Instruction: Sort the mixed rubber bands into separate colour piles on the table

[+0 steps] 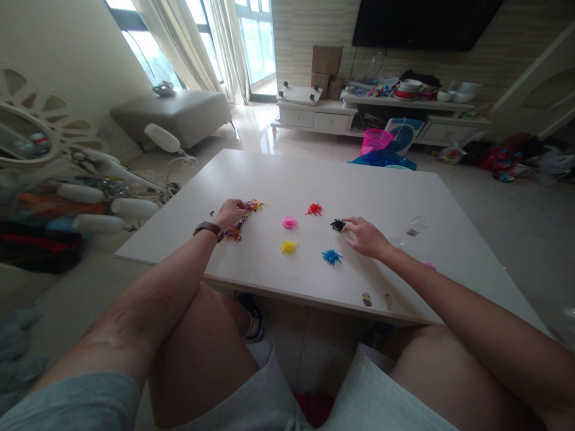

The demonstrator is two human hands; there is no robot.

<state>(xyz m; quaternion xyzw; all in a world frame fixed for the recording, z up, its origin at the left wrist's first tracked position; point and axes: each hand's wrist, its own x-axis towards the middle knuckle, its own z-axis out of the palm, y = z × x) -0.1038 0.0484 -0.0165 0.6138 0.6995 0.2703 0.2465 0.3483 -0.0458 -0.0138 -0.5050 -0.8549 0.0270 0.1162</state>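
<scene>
My left hand (231,212), with a dark watch on the wrist, reaches into a mixed-colour pile of small rubber bands (254,205). Its fingertips are closed together on some bands there; more mixed bands (233,232) lie below the hand. At the black pile of bands (338,225), my right hand (365,236) touches the edge with its index finger, thumb and fingers apart. Between the hands lie sorted piles: pink bands (290,222), red bands (314,209), yellow bands (288,247) and blue bands (332,257).
Everything lies on a white table (278,173). Near its front edge are a small minion figure (367,299) and a pale little piece (388,300). A clear plastic container (417,224) sits to the right. Beyond the table stands a pink basket (376,141).
</scene>
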